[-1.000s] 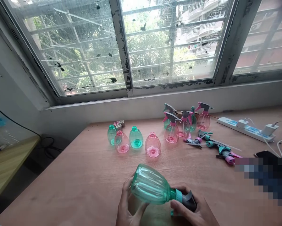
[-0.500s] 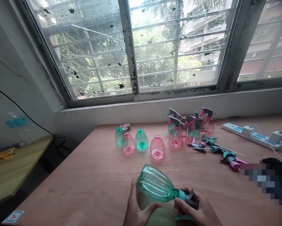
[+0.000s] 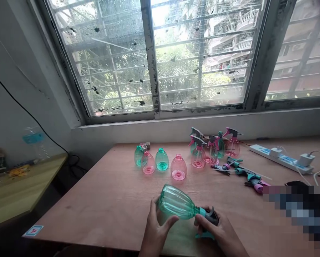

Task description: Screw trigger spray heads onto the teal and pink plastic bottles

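Note:
A green see-through spray bottle (image 3: 177, 202) lies tilted between my hands above the table, its base up to the left and its neck to the right. My left hand (image 3: 158, 225) cups the base end, thumb along the near side and fingers partly hidden behind it. On the neck sits a teal collar with a dark spray head (image 3: 211, 216); my right hand (image 3: 216, 228) grips it with thumb and fingers. A teal trigger (image 3: 206, 235) shows below that hand. Beyond them stand open-necked bottles, among them a pink one (image 3: 178, 167) and a green one (image 3: 162, 160).
Several bottles with spray heads, including a pink one (image 3: 198, 155), stand near the wall. Loose spray heads (image 3: 252, 178) lie to the right. Behind them is a white power strip (image 3: 281, 159) with plugs. A card (image 3: 33, 230) lies at the table's left corner.
The camera view has shifted slightly. Both hands and the green bottle appear a little higher and, at the spray head, further left; both hands keep their hold.

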`<state>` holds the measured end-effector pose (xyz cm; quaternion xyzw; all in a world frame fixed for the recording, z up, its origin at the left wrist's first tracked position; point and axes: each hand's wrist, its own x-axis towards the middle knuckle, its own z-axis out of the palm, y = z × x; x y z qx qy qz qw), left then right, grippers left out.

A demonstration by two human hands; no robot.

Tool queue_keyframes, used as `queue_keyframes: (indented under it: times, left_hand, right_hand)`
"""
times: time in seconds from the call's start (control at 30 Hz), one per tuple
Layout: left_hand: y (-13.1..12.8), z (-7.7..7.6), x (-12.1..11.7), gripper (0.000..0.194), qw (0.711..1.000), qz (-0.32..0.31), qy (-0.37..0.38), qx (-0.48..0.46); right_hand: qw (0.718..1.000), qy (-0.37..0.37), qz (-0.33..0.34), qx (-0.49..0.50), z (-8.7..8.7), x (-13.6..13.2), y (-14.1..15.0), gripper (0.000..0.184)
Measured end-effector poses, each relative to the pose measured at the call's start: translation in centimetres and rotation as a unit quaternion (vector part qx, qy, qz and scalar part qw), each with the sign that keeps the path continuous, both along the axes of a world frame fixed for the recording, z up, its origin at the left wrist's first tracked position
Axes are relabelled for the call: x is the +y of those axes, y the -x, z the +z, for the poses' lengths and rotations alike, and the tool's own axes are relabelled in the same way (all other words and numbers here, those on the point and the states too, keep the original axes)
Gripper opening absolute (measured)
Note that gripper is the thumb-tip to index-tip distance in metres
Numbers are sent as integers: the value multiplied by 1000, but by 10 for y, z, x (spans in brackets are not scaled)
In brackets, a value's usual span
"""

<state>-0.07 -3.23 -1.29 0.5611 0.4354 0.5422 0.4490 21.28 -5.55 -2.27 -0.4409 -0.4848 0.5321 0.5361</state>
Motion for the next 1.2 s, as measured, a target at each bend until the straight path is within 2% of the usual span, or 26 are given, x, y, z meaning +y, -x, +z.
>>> queue_keyframes:
  times: [0.07, 0.23, 0.47, 0.63, 0.8, 0.9, 1.07, 1.2]
  left_hand:
    - [3, 1, 0, 60, 1000, -2, -1, 10]
    - [6, 8, 1, 61, 997, -7, -27, 67]
    - [2, 9, -1, 59, 999, -39, 0, 0]
    - [3, 11, -1, 57, 999, -23, -27, 25]
    - [0, 15, -6, 68, 999, -43, 10, 5]
    - [1, 13, -5, 57, 999, -43, 21, -18]
    - [3, 12, -2, 56, 999, -36, -8, 15]
    - [3, 13, -1, 60, 999, -37, 0, 29]
  right_hand:
    - [1000, -2, -10, -1, 2, -1, 2, 35]
    - [1000, -7, -18, -6, 6, -2, 1, 33]
    - [1000, -14, -11, 2, 6, -5, 2, 31]
    - [1000, -15, -10, 16, 2, -3, 0, 31]
    - [1000, -16, -7, 20, -2, -2, 1, 31]
    - [1000, -16, -3, 17, -2, -2, 2, 31]
    - [1000, -4, -8, 18, 0, -1, 1, 33]
    - [1000, -6, -5, 23, -3, 1, 1, 33]
